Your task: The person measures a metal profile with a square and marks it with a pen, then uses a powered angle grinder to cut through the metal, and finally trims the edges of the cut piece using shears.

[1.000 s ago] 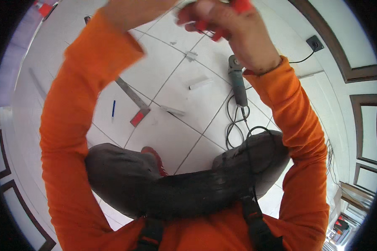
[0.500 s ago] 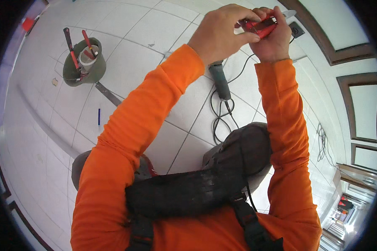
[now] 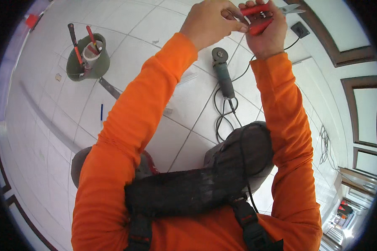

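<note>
Near the top of the view, my right hand (image 3: 269, 41) is wrapped round a pair of tin snips (image 3: 259, 28) with red handles. The handles stand apart, and the silver blades (image 3: 291, 8) point to the right, parted at their tips. My left hand (image 3: 209, 25) is closed, its thumb and fingertips pinching at the rear end of the handles; exactly what they grip there is partly hidden. Below the hands, an angle grinder (image 3: 224, 79) lies on the tiles with its black cord looped beside it.
A green bucket (image 3: 67, 69) holding a white tub and red-and-black-handled tools stands at the left. Beside it lie a flat metal strip (image 3: 109, 87) and a blue pen (image 3: 101, 112). A wall socket (image 3: 299, 30) and framed wall panels line the right, with a coiled cable (image 3: 324, 144) nearby.
The snips' handles have spread and the blades have parted. Both hands have shifted slightly up and to the left in view, uncovering the grinder's head.
</note>
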The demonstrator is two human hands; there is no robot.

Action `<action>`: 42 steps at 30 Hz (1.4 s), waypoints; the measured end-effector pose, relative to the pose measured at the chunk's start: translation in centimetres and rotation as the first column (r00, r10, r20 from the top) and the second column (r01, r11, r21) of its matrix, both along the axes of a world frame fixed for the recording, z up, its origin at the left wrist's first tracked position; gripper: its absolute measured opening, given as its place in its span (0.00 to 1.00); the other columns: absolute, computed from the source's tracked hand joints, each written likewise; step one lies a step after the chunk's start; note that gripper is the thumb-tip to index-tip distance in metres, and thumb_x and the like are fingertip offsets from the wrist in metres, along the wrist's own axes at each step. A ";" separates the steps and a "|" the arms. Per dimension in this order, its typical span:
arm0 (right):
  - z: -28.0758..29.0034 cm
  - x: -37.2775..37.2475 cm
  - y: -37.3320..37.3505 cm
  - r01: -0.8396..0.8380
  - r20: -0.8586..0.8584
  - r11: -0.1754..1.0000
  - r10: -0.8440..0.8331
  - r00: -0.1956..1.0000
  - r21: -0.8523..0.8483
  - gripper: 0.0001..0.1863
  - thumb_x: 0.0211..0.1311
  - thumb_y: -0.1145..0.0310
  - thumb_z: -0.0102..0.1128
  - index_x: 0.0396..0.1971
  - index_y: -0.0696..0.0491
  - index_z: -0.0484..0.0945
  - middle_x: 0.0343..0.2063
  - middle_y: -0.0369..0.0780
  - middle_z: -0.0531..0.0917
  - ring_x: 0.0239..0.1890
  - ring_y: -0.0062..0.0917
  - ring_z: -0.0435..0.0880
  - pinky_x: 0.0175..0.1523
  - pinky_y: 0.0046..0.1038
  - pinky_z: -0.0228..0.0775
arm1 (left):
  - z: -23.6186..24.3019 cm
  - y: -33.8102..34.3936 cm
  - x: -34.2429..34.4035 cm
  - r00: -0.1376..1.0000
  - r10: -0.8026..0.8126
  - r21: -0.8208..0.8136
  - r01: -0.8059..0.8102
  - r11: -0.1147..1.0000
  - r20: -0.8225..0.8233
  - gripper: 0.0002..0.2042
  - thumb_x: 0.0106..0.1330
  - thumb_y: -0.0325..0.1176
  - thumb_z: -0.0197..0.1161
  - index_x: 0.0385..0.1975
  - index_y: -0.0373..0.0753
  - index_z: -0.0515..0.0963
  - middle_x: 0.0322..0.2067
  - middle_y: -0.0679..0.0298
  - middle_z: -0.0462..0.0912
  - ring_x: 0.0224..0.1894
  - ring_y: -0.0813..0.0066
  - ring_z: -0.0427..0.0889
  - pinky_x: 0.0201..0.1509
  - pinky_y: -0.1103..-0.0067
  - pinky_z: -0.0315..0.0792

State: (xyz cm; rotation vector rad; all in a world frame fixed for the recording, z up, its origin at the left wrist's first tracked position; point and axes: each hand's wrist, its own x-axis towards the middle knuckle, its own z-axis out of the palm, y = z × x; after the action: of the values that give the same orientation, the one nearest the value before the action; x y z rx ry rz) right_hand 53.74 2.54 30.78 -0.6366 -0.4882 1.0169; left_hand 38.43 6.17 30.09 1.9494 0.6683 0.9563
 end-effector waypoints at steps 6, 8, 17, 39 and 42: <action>0.6 -1.5 -0.8 0.126 0.260 0.989 -0.142 0.955 0.080 0.12 0.65 0.64 0.59 0.42 0.53 0.70 0.36 0.43 0.80 0.39 0.32 0.81 0.45 0.36 0.78 | -0.2 -0.5 0.2 0.942 -0.188 -0.442 0.300 0.846 0.279 0.18 0.69 0.43 0.64 0.39 0.30 0.82 0.33 0.61 0.85 0.32 0.73 0.83 0.38 0.76 0.79; 0.4 -1.8 -0.6 0.111 0.288 0.989 -0.133 0.948 0.093 0.11 0.65 0.65 0.59 0.41 0.52 0.71 0.36 0.42 0.80 0.38 0.31 0.81 0.45 0.35 0.78 | -0.2 -0.1 0.0 0.930 -0.310 -0.257 0.354 0.899 0.197 0.17 0.69 0.43 0.63 0.39 0.30 0.81 0.33 0.60 0.85 0.32 0.72 0.82 0.37 0.77 0.78; -2.4 -1.3 -0.1 0.195 0.593 0.974 -0.087 0.800 -0.120 0.09 0.65 0.63 0.57 0.39 0.51 0.74 0.28 0.36 0.77 0.29 0.21 0.74 0.35 0.25 0.67 | -4.0 0.3 -2.1 0.881 -0.209 -0.341 0.058 0.938 -0.424 0.25 0.66 0.56 0.62 0.35 0.35 0.84 0.29 0.62 0.86 0.28 0.72 0.83 0.31 0.75 0.78; -2.8 -3.8 -1.8 0.070 0.845 0.952 0.228 0.483 -0.297 0.14 0.65 0.60 0.61 0.36 0.58 0.83 0.27 0.36 0.83 0.31 0.19 0.80 0.38 0.24 0.71 | -26.7 5.1 -15.0 0.932 0.354 -0.907 -0.212 0.364 -0.076 0.15 0.65 0.42 0.65 0.38 0.34 0.79 0.39 0.58 0.82 0.34 0.68 0.81 0.40 0.75 0.79; -2.0 -4.5 -2.1 0.057 0.819 0.916 0.325 0.474 -0.397 0.17 0.61 0.57 0.64 0.34 0.58 0.84 0.27 0.37 0.85 0.30 0.20 0.80 0.38 0.24 0.71 | -13.0 11.7 -13.5 0.932 0.259 -0.752 0.021 0.659 0.253 0.19 0.68 0.43 0.63 0.49 0.34 0.76 0.46 0.60 0.79 0.46 0.69 0.79 0.52 0.76 0.75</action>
State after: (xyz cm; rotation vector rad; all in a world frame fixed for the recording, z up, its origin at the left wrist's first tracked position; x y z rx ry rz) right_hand 49.27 0.47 28.78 -1.5277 -1.3025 0.8693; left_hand 24.89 17.89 17.08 0.9766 0.8280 0.8738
